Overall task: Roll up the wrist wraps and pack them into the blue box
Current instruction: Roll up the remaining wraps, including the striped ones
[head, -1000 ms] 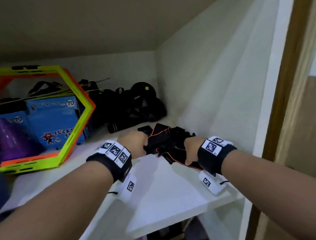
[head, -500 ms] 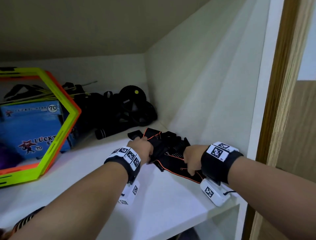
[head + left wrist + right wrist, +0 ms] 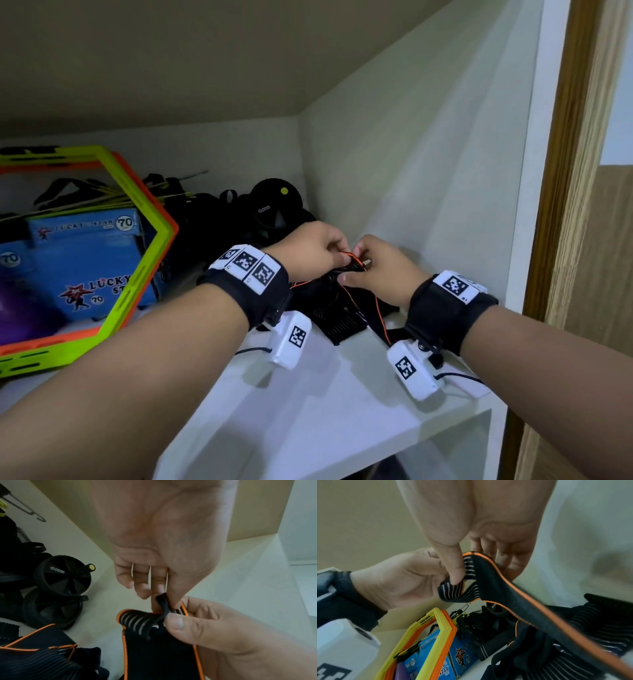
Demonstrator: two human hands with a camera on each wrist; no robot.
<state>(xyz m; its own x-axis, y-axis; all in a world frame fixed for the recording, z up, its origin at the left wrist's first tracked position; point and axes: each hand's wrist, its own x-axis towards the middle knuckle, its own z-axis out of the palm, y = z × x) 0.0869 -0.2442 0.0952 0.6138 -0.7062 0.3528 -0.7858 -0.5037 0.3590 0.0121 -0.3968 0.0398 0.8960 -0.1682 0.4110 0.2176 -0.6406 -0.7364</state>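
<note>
Both hands up over the white shelf [image 3: 342,411], right-hand corner of the cupboard. Left hand [image 3: 310,251] and right hand [image 3: 380,270] meet on one end of a wrist wrap [image 3: 154,635]: black elastic webbing, ribbed with thin pale stripes, orange piping along both edges. The end is folded over into a short curl. Left fingers [image 3: 142,588] curl down and, with the thumb, pinch a thin black loop [image 3: 163,604] at the wrap's tip; right thumb [image 3: 455,566] presses the striped fold against the right fingers, so both hands are closed on the same wrap. The rest of the strap trails down as a flat band to a loose heap of more wraps [image 3: 339,318] lying on the shelf under the hands, same ribbed black and orange trim. Blue box [image 3: 85,260], glossy card printed "LUCKY STAR 70", stands well apart at the left of the shelf, behind hexagonal plastic frames [image 3: 150,260] in lime and orange. Between box and hands: black ab-roller wheels [image 3: 63,574], spoked hubs, one with a yellow-capped axle.
</note>
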